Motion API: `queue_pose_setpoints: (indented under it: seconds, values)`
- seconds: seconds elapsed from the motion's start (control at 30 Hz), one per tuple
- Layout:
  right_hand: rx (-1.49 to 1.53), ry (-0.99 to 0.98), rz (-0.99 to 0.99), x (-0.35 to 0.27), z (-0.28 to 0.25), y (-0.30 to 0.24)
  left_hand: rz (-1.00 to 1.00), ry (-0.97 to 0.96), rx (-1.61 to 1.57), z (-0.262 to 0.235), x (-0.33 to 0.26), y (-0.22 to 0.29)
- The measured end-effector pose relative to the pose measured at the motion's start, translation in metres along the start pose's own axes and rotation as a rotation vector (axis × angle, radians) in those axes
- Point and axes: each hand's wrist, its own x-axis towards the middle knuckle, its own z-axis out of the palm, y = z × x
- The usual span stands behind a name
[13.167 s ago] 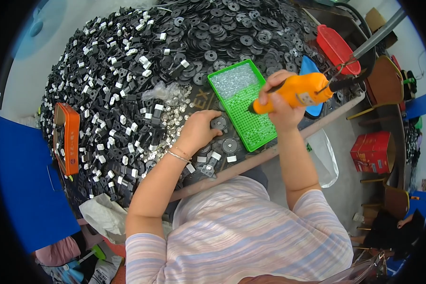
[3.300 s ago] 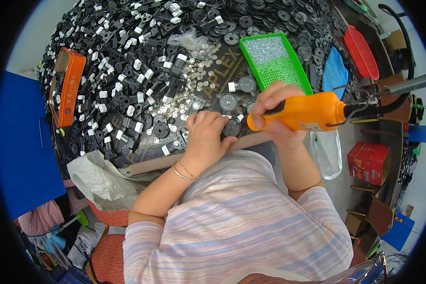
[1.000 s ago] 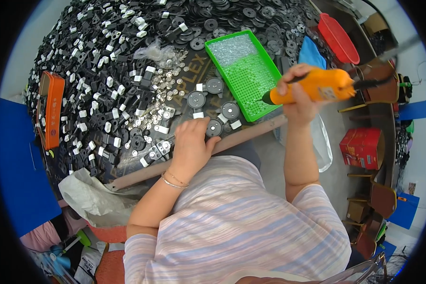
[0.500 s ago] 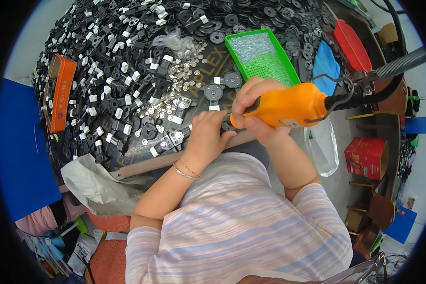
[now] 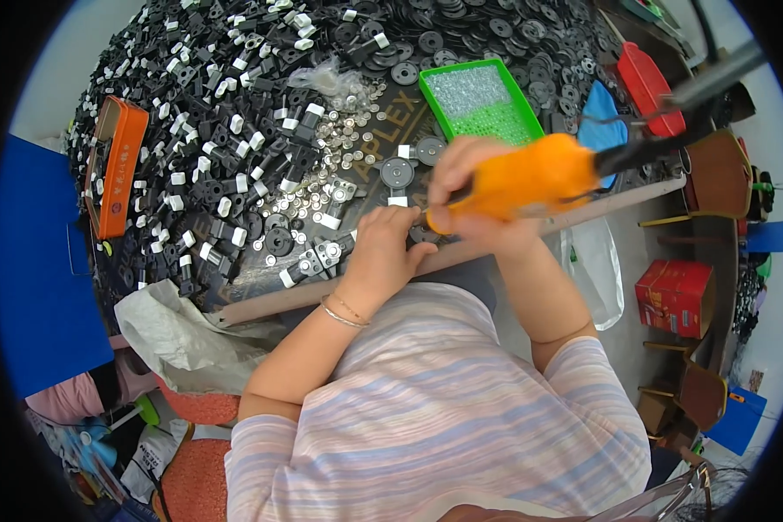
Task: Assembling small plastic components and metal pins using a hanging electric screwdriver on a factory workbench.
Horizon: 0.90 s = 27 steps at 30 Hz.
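Note:
My right hand (image 5: 487,228) is wrapped around an orange electric screwdriver (image 5: 535,178); both are smeared by motion. The tool's narrow end points left, toward my left hand (image 5: 378,248). That hand is closed over a black plastic part (image 5: 420,233) at the near table edge, its fingers pressing down and its thumb beside it. Most of this part is hidden. Just beyond lies a black disc assembly (image 5: 398,174) with white tabs. To the left of my left hand is another black assembly with metal discs (image 5: 326,254).
A green tray (image 5: 522,97) of small silvery pieces stands beyond the screwdriver. Loose metal discs (image 5: 331,143) lie mid-table. Black parts with white tips (image 5: 226,113) heap at left, black discs (image 5: 496,35) at the back. An orange case (image 5: 123,174) stands left; a spring-covered arm (image 5: 722,78) hangs right.
The screwdriver and my right hand have shifted slightly and are now blurred. The hanging arm at the right has swung up, showing more of the table edge. My left hand stays in place.

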Motion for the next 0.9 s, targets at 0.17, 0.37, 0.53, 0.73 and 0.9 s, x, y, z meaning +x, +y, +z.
queue_pose_setpoints:
  seconds: [0.17,0.37,0.53,0.73,0.9]
  values:
    - [0.172,0.33,-0.044,-0.007,-0.033,-0.037,-0.063,-0.01,0.012,-0.003,0.0,0.005]
    - [-0.067,0.546,-0.035,-0.036,-0.063,-0.024,-0.044,0.007,0.015,-0.002,0.0,0.005]
    - [-0.133,0.56,-0.06,-0.038,-0.065,-0.014,-0.044,-0.001,0.025,-0.002,0.0,0.004]
    - [-0.218,0.499,-0.006,-0.044,-0.073,-0.013,-0.05,-0.002,0.045,-0.001,0.0,0.007]
    - [-0.186,0.495,0.007,-0.042,-0.071,-0.014,-0.048,0.001,0.043,-0.001,-0.001,0.007]
